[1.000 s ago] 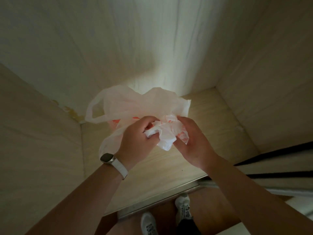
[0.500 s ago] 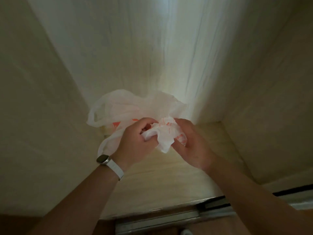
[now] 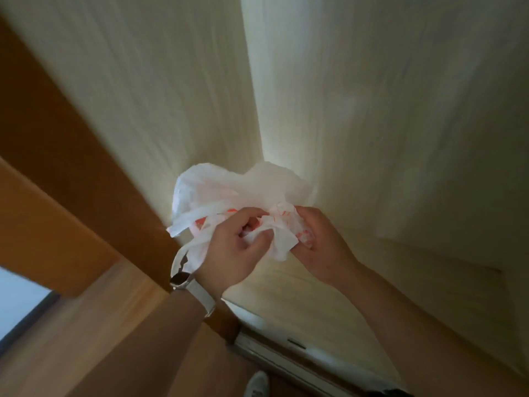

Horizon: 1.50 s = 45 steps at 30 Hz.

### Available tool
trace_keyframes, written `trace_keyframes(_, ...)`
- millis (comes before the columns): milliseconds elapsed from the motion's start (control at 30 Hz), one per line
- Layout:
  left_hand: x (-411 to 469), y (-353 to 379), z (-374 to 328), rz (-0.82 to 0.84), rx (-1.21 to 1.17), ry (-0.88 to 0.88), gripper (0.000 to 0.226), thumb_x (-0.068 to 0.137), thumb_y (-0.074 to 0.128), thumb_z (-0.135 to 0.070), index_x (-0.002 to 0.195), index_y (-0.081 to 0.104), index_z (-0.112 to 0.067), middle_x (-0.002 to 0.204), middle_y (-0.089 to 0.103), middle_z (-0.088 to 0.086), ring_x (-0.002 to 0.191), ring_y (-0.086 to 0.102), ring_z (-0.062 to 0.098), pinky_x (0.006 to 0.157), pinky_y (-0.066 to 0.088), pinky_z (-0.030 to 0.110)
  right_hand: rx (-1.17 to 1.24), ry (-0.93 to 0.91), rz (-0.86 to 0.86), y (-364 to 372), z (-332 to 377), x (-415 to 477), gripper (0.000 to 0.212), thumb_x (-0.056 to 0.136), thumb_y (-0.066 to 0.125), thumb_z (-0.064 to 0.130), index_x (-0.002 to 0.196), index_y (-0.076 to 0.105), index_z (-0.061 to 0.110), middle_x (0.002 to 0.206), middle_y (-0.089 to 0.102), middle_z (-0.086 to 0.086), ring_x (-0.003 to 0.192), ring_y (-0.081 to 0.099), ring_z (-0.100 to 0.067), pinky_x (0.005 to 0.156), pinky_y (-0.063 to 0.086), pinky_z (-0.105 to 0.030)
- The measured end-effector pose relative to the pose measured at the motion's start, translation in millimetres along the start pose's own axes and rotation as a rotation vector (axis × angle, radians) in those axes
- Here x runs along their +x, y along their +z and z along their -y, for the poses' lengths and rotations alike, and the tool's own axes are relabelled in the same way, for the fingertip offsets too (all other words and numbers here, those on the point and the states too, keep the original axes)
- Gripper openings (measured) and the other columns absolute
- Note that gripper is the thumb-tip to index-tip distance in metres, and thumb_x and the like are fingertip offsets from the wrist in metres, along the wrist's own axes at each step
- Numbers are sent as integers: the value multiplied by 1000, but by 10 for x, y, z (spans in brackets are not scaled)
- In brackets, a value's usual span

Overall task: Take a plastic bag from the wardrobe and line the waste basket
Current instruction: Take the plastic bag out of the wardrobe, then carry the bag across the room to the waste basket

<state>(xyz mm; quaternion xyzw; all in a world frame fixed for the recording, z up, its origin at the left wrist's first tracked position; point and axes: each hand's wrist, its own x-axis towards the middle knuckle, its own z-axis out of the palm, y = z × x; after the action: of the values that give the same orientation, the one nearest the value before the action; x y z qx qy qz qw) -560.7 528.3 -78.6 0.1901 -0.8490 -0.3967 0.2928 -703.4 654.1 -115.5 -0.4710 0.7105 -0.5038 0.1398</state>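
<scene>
Beside a perhaps wooden door (image 3: 57, 173), left hand (image 3: 229, 253) and right hand (image 3: 323, 247) fingers (image 3: 243, 219) clamp the plastic bag (image 3: 237, 187).

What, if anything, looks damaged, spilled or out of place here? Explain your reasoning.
Nothing stands out. The white plastic bag is crumpled, but only because the left hand and right hand grip it bunched between them at the wardrobe. The picture is blurred, so small tears cannot be ruled out.

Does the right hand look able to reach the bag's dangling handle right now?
Probably not directly: the right hand grips the bag, and the handle hangs beyond the left hand, which blocks the way.
</scene>
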Motion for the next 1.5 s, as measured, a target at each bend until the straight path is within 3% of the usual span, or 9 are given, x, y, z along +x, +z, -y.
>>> trace_keyframes(67, -245, -136, -14, -73, 57, -58, 26, 82, 63, -35, 106, 67, -27, 89, 68, -3, 83, 61, 14, 70, 51, 27, 42, -25, 83, 158, 95, -16, 46, 76, 57, 65, 118, 42, 56, 115, 47, 32, 109, 51, 7, 84, 42, -10)
trace_keyframes(167, -616, -351, -19, -180, 80, -166, 27, 82, 59, -43, 106, 65, -32, 90, 67, -15, 83, 62, 10, 67, 50, 20, 69, -59, 217, 442, 265, -40, 57, 74, 56, 65, 124, 47, 39, 118, 49, 26, 111, 54, -3, 87, 48, -22)
trace_keyframes(333, -1159, -721, 45, -353, 122, -276, 14, 89, 68, -21, 103, 67, -25, 86, 69, -10, 80, 65, 15, 65, 56, 30, 80, -170, 420, 881, 568, -134, 58, 78, 57, 66, 128, 46, 38, 120, 50, 26, 112, 53, 1, 89, 48, -23)
trace_keyframes(500, -1577, -1062, 215, -481, 143, -326, 16, 86, 66, -32, 101, 67, -28, 82, 68, -9, 78, 65, 15, 63, 55, 30, 36, -274, 561, 1404, 808, -158, 59, 84, 63, 59, 135, 40, 39, 127, 51, 22, 118, 52, -2, 95, 53, -32)
trace_keyframes(833, -2178, -2045, 793, -764, 152, -422, 17, 75, 54, -40, 90, 62, -39, 85, 67, -15, 74, 62, 6, 61, 45, 10, -33, -462, 749, 2849, 1381, 26, 59, 88, 61, 56, 138, 35, 39, 132, 46, 26, 124, 47, -3, 101, 49, -31)
trace_keyframes(1067, -2590, -2714, 1233, -920, 147, -466, 14, 76, 60, -43, 89, 62, -39, 87, 68, -10, 74, 63, 13, 60, 52, 28, -101, -565, 878, 3798, 1806, 186, 56, 88, 58, 58, 137, 32, 44, 135, 43, 25, 122, 48, -3, 100, 48, -27)
trace_keyframes(1233, -2934, -3126, 1334, -1023, 178, -525, 9, 78, 62, -40, 87, 62, -40, 84, 67, -10, 72, 62, 14, 58, 51, 26, -102, -673, 931, 4360, 2144, 190, 59, 88, 62, 52, 139, 35, 36, 139, 43, 18, 124, 47, -7, 99, 50, -31)
trace_keyframes(1367, -3279, -3400, 1345, -1116, 223, -585, 13, 80, 66, -25, 88, 64, -35, 81, 69, -11, 72, 64, 11, 59, 52, 22, -62, -776, 1032, 4801, 2426, 60, 60, 91, 60, 49, 142, 35, 30, 140, 43, 12, 128, 44, -10, 98, 49, -38)
trace_keyframes(1500, -3618, -3610, 1290, -1242, 263, -653, 13, 80, 66, -20, 91, 68, -27, 77, 69, -9, 72, 65, 11, 60, 53, 24, -45, -913, 1117, 5225, 2727, -100, 60, 91, 63, 46, 142, 38, 26, 139, 44, 9, 127, 44, -10, 99, 47, -36)
